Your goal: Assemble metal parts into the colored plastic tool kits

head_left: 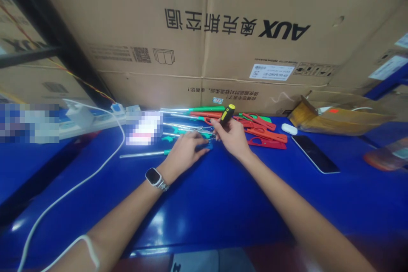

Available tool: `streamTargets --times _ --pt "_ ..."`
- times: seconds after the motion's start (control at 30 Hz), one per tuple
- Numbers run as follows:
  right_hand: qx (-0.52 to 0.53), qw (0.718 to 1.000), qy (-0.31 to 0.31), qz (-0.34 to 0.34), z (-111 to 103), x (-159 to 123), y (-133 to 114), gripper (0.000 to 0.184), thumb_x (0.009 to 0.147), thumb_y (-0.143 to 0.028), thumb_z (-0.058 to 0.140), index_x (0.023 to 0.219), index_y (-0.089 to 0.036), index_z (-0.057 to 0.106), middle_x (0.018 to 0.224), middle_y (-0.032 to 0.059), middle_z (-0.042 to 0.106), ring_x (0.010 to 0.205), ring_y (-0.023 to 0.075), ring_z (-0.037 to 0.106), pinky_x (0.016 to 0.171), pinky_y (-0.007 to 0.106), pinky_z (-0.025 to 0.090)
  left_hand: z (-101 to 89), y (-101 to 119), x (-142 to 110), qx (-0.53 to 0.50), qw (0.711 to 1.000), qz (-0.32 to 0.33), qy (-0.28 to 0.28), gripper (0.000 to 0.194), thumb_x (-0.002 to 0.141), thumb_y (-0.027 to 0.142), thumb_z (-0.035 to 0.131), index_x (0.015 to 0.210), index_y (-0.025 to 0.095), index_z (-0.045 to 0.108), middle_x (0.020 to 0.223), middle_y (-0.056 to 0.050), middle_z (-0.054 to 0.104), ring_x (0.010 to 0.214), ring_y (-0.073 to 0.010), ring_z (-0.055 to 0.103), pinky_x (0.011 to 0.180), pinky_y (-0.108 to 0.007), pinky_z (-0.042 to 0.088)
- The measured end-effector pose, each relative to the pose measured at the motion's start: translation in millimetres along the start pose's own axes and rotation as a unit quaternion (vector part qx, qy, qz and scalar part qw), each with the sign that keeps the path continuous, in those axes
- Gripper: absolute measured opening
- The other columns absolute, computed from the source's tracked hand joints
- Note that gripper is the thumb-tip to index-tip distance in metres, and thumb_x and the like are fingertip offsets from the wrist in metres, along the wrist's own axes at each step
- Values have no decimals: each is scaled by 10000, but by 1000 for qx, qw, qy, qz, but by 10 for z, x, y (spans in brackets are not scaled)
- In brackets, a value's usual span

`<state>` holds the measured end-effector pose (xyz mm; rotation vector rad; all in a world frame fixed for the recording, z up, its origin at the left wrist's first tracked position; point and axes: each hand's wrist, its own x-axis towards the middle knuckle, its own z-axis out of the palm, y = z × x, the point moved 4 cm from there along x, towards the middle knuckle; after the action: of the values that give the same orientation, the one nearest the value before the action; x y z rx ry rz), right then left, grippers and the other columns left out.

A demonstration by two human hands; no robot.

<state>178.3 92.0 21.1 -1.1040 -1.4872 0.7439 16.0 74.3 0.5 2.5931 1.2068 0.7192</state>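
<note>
My right hand is closed round a screwdriver, its black and yellow handle sticking up above the fist. Beside it, my left hand has its fingers bent down over the tools, by a small blue piece; what the fingertips pinch is hidden. Thin metal wire-like parts lie between the two hands. Rods with green handles lie behind and to the left, one rod apart near the left hand. Several red tools with looped handles are piled right of my right hand.
A large cardboard box stands across the back of the blue table. On the right are a phone, a white case and an open brown package. A white cable loops from a power strip over the left.
</note>
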Motion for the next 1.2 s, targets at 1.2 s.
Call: streamTargets --times 1.2 --pt "81 996 25 18 -36 -6 -63 367 810 -536 689 802 -177 609 623 -11 620 481 109 564 483 226 474 -101 67 33 7 999 -22 40 248 908 375 632 1084 210 690 1047 -68 653 982 -256 592 884 -409 471"
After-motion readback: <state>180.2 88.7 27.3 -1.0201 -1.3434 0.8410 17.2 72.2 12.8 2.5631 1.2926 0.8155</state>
